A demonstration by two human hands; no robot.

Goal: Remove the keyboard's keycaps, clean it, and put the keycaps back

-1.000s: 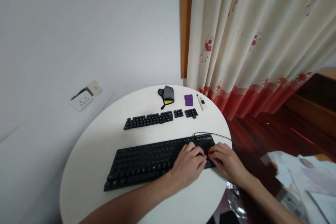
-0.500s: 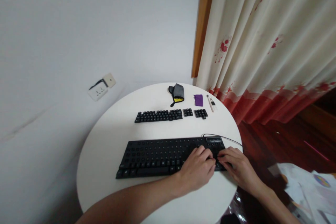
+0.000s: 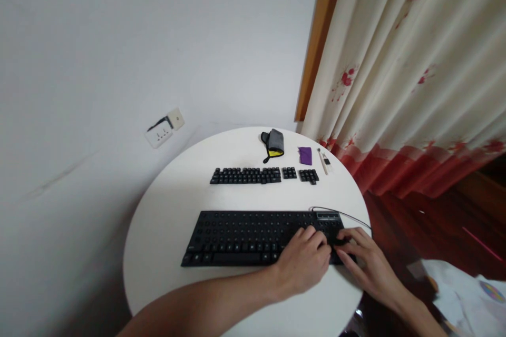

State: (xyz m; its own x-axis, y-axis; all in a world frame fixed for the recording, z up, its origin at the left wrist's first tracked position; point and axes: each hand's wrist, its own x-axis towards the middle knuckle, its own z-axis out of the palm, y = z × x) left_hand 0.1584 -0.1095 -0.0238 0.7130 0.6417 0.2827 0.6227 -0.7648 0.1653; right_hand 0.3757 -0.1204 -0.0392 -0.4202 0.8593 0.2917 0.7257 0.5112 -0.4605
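A black keyboard lies along the near part of the round white table. Many of its upper keys are off, while the bottom rows still carry keycaps. My left hand rests on the keyboard's right part with curled fingers; its fingertips, and anything in them, are hidden. Just to its right, over the number pad, my right hand has its thumb and fingers apart, touching or close above the keys. Behind the keyboard sit loose black keycaps in groups: a long block, a small block and a number-pad block.
At the table's back are a folded grey-yellow cloth, a purple cloth, a thin brush and a small black-and-clear tool. The keyboard cable runs off the right edge. A wall socket and a curtain border the table.
The view has shifted slightly, moving the table right in the picture. My right hand's fingers have spread apart over the number pad; my left hand stays curled on the keyboard.
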